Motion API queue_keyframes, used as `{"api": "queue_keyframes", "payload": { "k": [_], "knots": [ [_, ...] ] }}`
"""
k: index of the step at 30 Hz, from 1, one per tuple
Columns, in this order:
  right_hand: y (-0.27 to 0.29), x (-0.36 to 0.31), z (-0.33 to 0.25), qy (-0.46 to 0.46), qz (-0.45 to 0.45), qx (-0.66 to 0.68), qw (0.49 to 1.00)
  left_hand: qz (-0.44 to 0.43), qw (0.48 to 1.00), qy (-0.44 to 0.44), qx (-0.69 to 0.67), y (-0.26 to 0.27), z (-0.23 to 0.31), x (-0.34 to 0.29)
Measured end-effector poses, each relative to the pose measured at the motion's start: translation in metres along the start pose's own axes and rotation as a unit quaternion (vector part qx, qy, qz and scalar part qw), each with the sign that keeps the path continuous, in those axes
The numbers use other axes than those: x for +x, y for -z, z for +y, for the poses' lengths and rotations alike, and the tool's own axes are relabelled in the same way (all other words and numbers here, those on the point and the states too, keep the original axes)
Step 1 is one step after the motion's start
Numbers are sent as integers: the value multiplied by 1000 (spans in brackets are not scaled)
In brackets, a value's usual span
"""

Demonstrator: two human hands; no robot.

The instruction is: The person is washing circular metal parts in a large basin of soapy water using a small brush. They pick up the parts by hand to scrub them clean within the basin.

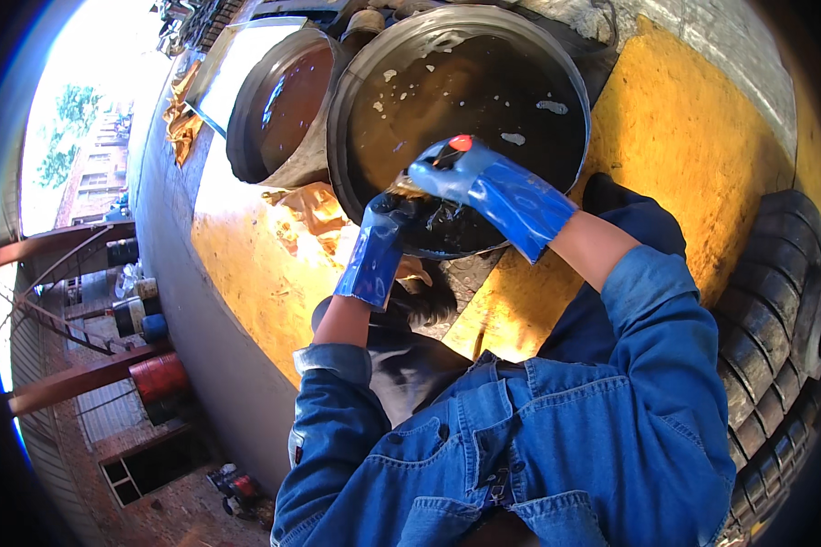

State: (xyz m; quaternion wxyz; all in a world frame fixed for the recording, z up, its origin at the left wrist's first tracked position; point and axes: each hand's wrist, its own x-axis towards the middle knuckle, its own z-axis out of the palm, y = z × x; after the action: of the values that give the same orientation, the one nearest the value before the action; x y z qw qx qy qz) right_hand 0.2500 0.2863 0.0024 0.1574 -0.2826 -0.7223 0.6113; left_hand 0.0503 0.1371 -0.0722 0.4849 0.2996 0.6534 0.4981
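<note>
Blue rubber gloves cover both my hands, which meet over the near side of a wide round tub (337, 137) of dark, murky liquid with pale foam flecks. My left hand (388, 223) is closed, its glove fingers blackened, at a dark wet object whose kind I cannot make out. From the right, my right hand (456, 173) is wrapped round a small tool with a red end (462, 142); the glove hides most of it. Both hands nearly touch, and a tan, brush-like bit shows between them.
A smaller tub (324, 109) of brownish liquid stands left of the wide one. Crumpled orange-brown cloth (315, 219) lies on the yellow floor (693, 137) beside it. Black tyres (775, 310) are stacked at my right. A red drum (160, 374) stands far left, beyond a grey ledge.
</note>
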Motion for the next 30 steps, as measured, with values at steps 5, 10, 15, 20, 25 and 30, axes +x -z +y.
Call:
{"api": "queue_keyframes", "payload": {
  "k": [5,10,15,20,25,30],
  "knots": [
    [21,16,92,-137,62,-75,986,31,999,25,-38,-25,20,8],
    [13,12,88,-218,73,-251,940,88,992,40,-87,-15,4,13],
    [24,33,82,-175,77,-38,981,37,962,168,-214,-27,16,15],
    [2,22,22,-46,84,80,992,-1,916,171,-362,-22,9,13],
    [-13,9,24,117,43,-39,991,22,917,207,-340,-31,9,21],
    [-29,-9,22,147,-19,-234,961,3,944,118,-308,-26,-18,24]
  ]
}}
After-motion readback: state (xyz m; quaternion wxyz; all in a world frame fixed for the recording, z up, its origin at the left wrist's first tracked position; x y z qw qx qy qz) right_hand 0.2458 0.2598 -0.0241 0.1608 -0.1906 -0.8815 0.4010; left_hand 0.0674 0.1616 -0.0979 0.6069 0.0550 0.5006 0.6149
